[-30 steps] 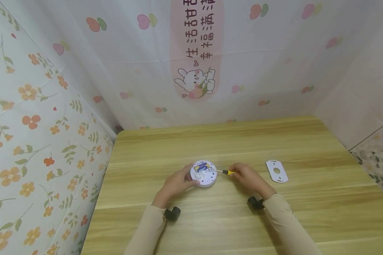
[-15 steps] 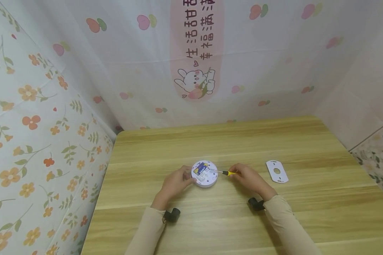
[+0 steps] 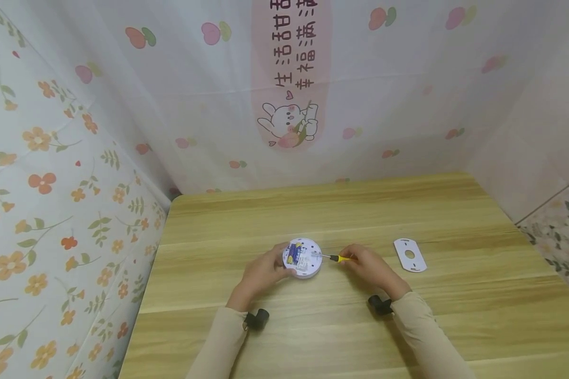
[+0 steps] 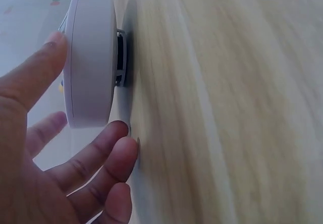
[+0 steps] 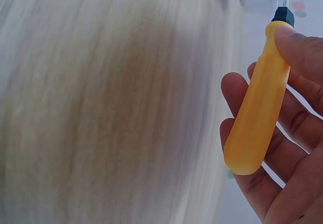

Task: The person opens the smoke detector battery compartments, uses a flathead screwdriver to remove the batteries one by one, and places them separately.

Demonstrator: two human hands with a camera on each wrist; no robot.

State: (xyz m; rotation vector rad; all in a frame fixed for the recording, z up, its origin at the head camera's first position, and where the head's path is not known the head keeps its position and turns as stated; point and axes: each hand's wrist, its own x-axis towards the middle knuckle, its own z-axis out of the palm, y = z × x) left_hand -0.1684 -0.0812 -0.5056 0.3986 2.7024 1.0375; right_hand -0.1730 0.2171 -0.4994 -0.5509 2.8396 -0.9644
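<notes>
A round white smoke alarm [image 3: 310, 270] is held just over the table, its battery side facing up. Blue and yellow batteries [image 3: 294, 253] lie in its recess. My left hand [image 3: 263, 272] holds the alarm by its left edge; in the left wrist view the thumb is on the alarm's [image 4: 91, 62] upper rim and fingers are at its side and below. My right hand [image 3: 367, 265] grips a screwdriver [image 5: 257, 103] by its yellow handle, thumb near the black collar. The shaft reaches left over the alarm's upturned face, its tip on the right part of that face.
A flat white mounting plate [image 3: 410, 255] with a round centre hole lies on the wooden table [image 3: 313, 337], right of my right hand. Printed curtains [image 3: 194, 95] stand behind the table and along its left side. A black wrist camera [image 3: 257, 319] sits on each wrist.
The alarm has turned a little anticlockwise in my left hand, its batteries shifting toward the left edge. My right hand and the screwdriver have stayed nearly in place.
</notes>
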